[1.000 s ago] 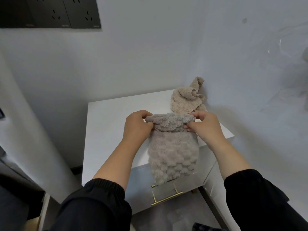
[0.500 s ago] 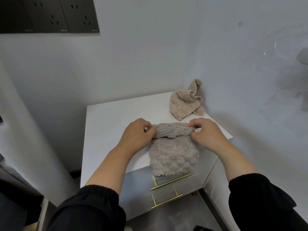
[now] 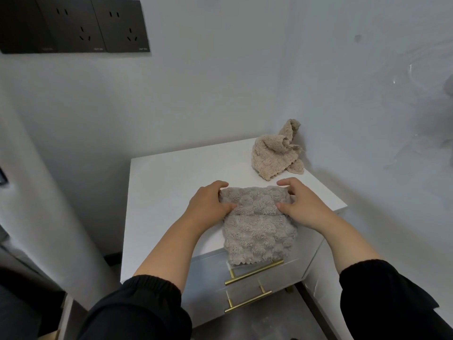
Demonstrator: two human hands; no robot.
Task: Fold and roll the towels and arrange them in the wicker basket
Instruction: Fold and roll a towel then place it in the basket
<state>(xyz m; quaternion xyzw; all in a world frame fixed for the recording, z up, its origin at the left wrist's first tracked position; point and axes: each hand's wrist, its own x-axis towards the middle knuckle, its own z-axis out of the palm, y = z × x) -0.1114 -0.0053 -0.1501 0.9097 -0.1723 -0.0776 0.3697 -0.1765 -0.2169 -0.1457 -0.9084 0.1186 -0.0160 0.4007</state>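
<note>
A grey-brown fluffy towel lies on the white cabinet top, its near end hanging over the front edge. Its far end is rolled into a thick roll. My left hand grips the roll's left end, thumb on the near side and fingers curled over the far side. My right hand grips the right end the same way. A second, beige towel sits crumpled at the back right, against the wall. No wicker basket is in view.
The cabinet stands in a corner of white walls. Two drawers with brass bar handles face me below the towel. Dark wall sockets hang at the upper left. A white column stands to the left.
The towel has come down from the air onto the cabinet top and the roll at its far end has grown thicker. Less of the towel hangs over the front edge.
</note>
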